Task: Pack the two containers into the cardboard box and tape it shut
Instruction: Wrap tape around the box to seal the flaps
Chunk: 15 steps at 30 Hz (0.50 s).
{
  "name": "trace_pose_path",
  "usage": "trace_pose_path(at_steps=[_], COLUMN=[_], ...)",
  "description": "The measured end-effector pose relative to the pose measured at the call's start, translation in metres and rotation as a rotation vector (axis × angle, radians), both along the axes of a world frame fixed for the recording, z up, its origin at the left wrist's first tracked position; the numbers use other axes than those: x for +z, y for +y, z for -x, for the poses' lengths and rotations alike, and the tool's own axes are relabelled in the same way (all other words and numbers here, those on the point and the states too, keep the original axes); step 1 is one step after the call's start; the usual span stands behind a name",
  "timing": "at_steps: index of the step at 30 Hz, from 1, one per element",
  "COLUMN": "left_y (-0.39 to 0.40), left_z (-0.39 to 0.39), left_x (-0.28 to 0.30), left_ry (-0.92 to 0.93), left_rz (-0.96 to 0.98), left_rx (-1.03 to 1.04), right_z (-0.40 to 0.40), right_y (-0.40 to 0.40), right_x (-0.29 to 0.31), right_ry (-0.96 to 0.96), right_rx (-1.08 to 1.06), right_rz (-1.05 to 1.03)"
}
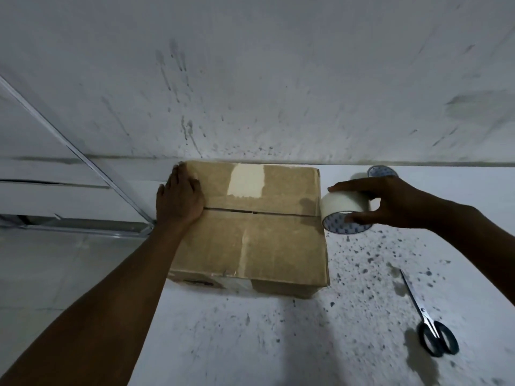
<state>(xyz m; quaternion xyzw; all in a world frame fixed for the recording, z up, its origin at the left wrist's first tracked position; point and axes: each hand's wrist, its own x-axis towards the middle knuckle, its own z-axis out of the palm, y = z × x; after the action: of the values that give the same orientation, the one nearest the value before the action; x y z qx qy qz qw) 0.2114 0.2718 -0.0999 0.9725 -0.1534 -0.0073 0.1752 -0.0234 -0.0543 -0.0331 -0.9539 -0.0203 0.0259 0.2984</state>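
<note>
from the head view, our left hand point(179, 197) lies flat and unclenched on the closed box point(250, 227), which sits at the tabletop's point(250, 344) back edge against the wall point(250, 79). our right hand point(390, 203) grips the tape roll point(344, 208) just beside the box's right side. scissors point(429, 321) lie near the right edge.

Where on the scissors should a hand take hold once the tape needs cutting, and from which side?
Probably by the black handle loops, coming from the near side. The scissors lie flat and closed on the speckled surface, right of the cardboard box, handles toward the person and blades pointing away. The right hand, nearest them, holds the tape roll and would need freeing first.
</note>
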Motion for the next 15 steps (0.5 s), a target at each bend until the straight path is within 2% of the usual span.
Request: trace_pose_path(at_steps=[8,15], left_y=[0.000,-0.001], left_z=[0.000,0.000], left_x=[0.000,-0.001], left_ry=[0.027,0.036], left_rz=[-0.007,0.014], left_rx=[0.003,0.016], right_z=[0.003,0.012], right_y=[-0.007,-0.002], right_x=[-0.005,-0.033], right_ry=[0.045,0.047], right_rx=[0.019,-0.035], right_rz=[0.007,-0.012])
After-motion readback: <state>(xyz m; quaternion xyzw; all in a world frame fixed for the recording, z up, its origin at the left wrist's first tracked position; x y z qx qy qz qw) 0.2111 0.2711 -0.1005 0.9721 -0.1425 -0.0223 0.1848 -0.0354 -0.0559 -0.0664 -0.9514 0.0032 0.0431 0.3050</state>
